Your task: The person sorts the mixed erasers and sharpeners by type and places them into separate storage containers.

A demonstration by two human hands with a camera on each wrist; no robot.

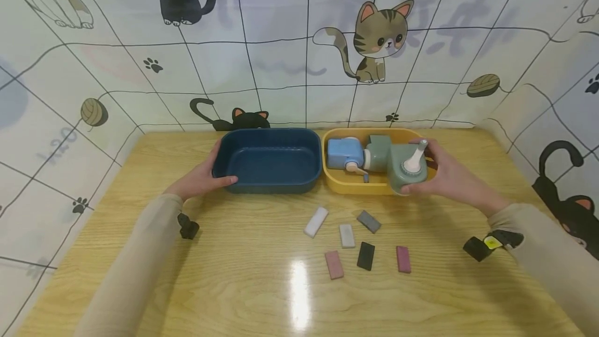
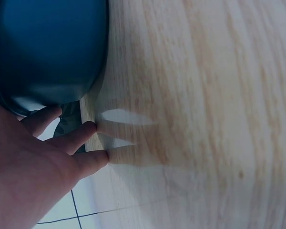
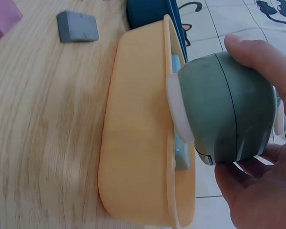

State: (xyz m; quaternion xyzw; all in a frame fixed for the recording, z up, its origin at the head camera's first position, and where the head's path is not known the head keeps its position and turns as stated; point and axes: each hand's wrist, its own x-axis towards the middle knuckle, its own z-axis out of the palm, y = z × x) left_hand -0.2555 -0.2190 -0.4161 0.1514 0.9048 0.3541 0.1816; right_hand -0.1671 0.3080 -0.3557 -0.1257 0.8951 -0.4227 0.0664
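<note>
Green unit (image 1: 396,166) with white handle (image 1: 414,160) is above the yellow bin's (image 1: 355,188) right end, right hand (image 1: 443,175) fingers clamped round its body. Probably light, stiff, slightly slick plastic; grip body, not handle. Left hand (image 1: 202,177) fingers spread at navy bin (image 1: 264,189).

The person's left arm (image 1: 133,261) and right arm (image 1: 538,254) reach forward, angling inward. The left hand (image 1: 201,177) is spread, its fingers (image 2: 74,138) apart; the right hand (image 1: 443,173) curves in a grip, thumb (image 3: 248,50) opposite the fingers.
</note>
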